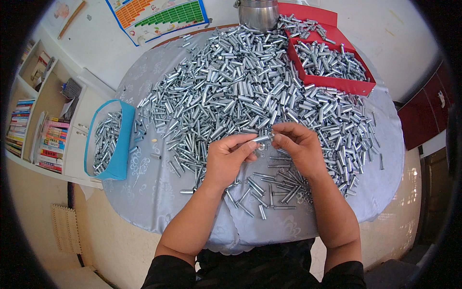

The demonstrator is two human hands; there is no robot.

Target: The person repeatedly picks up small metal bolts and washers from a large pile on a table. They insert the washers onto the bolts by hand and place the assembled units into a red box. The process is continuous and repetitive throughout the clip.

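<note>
As both bare forearms reach up over the near edge of the round bench (144,207), here are the hands, meeting in the middle! The left hand (228,156) has a short silvery metal sleeve (262,138) pinched between thumb and fingertips, the piece lying nearly level and pointing across to the right. And in comes the right hand (302,147), thumb and forefinger curled together at the sleeve's right end; whether those fingers grip the sleeve itself or some small part, I cannot tell, the spot is too tiny and crowded.

Just beyond the fingers, what a pile: a broad heap of metal parts (240,82) spreads over the grey patterned cloth, tubes and bolts at every angle. Nearer the person, between the forearms, loose bolts (260,188) lie scattered, some fanned out towards the right arm.

Over on the left, a blue basket (124,142) is loaded with more metal pieces. Far right, a red box (339,85) brims with them too, its lid tipped open behind and more pieces resting there. Beside it at the back stands a steel pot (259,17), upright, close against the heap!
</note>
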